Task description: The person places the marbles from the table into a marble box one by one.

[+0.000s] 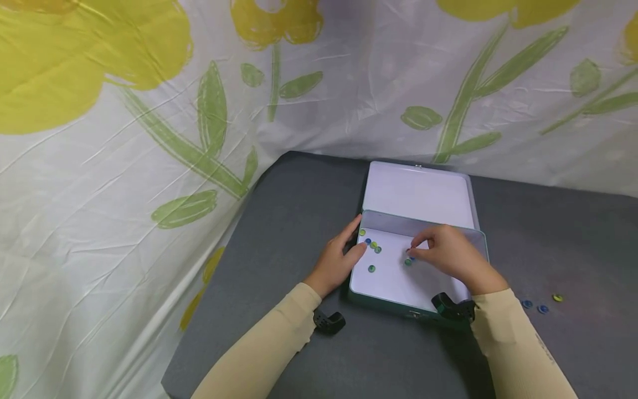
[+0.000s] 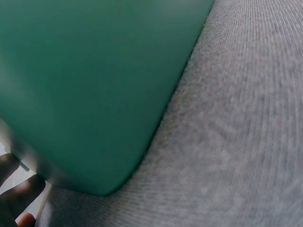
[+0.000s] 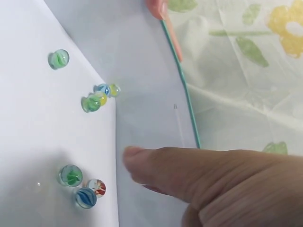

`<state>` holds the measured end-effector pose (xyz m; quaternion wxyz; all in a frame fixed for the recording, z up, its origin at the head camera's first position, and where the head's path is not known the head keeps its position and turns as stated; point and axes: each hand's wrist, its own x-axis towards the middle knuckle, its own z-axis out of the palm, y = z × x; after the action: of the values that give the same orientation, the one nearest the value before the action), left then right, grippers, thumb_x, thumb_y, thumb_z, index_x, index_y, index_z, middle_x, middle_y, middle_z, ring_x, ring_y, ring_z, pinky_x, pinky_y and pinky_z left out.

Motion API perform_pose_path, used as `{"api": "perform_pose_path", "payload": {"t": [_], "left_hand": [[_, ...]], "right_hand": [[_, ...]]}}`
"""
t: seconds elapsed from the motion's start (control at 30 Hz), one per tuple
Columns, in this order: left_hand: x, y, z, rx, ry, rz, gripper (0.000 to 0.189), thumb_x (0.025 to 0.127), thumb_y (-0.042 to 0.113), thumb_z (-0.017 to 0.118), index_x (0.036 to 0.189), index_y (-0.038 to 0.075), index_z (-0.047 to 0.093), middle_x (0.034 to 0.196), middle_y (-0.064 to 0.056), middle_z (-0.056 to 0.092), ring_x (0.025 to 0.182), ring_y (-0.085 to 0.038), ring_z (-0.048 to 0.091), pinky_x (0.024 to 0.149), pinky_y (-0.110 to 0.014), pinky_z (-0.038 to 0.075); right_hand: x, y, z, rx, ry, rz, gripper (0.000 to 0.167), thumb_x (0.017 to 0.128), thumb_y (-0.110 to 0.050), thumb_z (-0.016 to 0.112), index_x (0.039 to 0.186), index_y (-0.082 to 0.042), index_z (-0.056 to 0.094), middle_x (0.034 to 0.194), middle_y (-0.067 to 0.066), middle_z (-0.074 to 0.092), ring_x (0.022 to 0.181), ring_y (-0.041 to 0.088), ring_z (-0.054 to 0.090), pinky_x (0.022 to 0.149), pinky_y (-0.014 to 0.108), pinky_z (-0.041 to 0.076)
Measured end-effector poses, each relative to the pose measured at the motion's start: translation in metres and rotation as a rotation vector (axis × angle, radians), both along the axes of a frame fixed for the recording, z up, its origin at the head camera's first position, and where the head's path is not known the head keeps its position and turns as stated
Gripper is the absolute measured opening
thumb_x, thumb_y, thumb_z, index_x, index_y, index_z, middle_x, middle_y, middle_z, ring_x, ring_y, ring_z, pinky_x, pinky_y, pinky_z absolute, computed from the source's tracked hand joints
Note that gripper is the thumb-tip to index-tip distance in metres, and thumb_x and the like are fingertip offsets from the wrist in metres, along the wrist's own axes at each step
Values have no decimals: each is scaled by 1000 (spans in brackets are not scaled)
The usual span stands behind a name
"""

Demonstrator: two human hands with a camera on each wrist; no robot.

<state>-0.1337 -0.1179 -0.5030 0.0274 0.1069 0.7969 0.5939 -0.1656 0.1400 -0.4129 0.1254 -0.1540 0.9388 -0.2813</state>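
A green metal case (image 1: 389, 285) with a white inside lies open on the table. My left hand (image 1: 333, 263) grips its left wall, thumb over the rim and fingers along the outside. Inside the case my right hand (image 1: 451, 255) hovers low, thumb and index fingertips close together with nothing visible between them. Right by those fingertips lie a green marble (image 3: 72, 175), a blue marble (image 3: 85, 198) and a red-and-white marble (image 3: 96, 187) in a cluster. Several green, yellow and blue marbles, among them a lone green marble (image 1: 371, 269), lie near the left wall.
The case's lid (image 1: 418, 191) is folded back flat behind it. On the dark grey table (image 1: 289, 221), right of the right forearm, lie two blue marbles (image 1: 543, 309) and a yellow-green marble (image 1: 557, 298). A flowered cloth (image 1: 359, 100) hangs at the back and left.
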Motion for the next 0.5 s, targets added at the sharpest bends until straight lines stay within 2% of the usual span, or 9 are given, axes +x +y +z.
{"api": "perform_pose_path", "payload": {"t": [0.23, 0.5], "left_hand": [[0, 0, 0, -3, -2, 1, 67, 103, 35, 56, 166, 33, 34, 167, -1, 41, 147, -24, 47, 121, -53, 36], [0, 1, 0, -12, -7, 5, 67, 103, 35, 55, 166, 33, 33, 167, 1, 39, 149, -22, 45, 122, -50, 34]], "right_hand": [[-2, 1, -7, -2, -28, 44, 9, 89, -10, 80, 95, -4, 82, 55, -5, 35, 53, 13, 35, 52, 30, 32], [-3, 0, -9, 32, -28, 62, 13, 90, -9, 79, 99, -1, 81, 58, -3, 40, 56, 14, 38, 54, 30, 34]]}}
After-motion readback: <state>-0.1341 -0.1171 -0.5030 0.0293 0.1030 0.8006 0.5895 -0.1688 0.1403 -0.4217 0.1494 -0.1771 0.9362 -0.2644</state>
